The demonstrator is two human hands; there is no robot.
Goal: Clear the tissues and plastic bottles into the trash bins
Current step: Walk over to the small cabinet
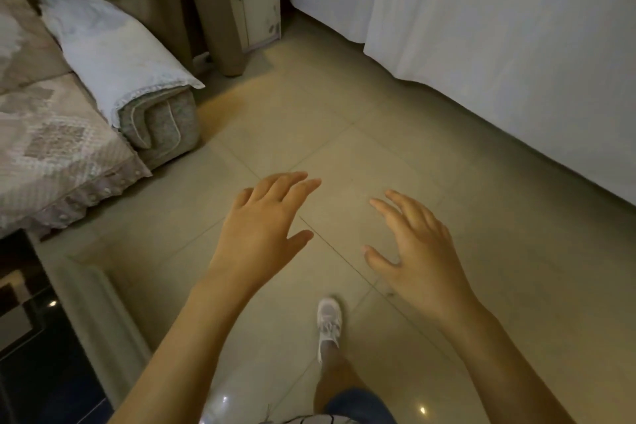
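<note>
I see both hands empty, fingers spread, palms down over the tiled floor (395, 134). Left hand (265, 227) and right hand (418, 251) are apart, holding nothing. No tissues, bottles or bins show in this view, so I can't tell where they are. Sofa (69, 134) with white cloth (113, 48) sits far left of the left hand. White shoe (329, 322) below, between the hands. White curtain (499, 27) beyond the right hand.

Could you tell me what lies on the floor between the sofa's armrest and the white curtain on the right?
In the head view, only bare tiled floor lies between the sofa armrest and the white curtain; no tissues, bottles or bins show there.
</note>
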